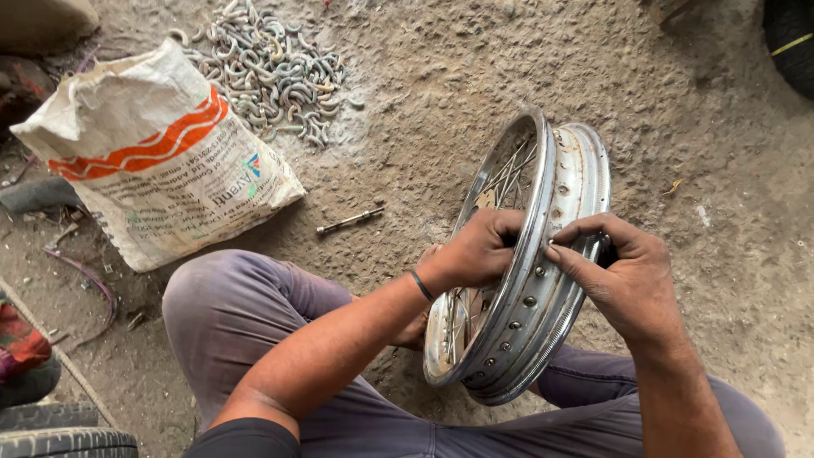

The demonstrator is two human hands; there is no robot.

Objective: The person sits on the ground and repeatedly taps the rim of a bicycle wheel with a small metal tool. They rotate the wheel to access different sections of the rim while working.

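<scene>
While the spoked wheel rim [543,280] stands upright on the dirt ground [475,85] between the knees, the left hand [475,250] is curled around its near edge; the right hand [623,271] pinches the rim channel. A sack [161,161] and metal bolt [349,220] lie well apart

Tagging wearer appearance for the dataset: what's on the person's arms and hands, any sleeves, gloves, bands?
Both forearms are bare, no gloves. The left hand has a thin dark band at the wrist; a black short sleeve shows at the upper arm. The right hand has no band or ring visible. Fingers look grimy.
</scene>
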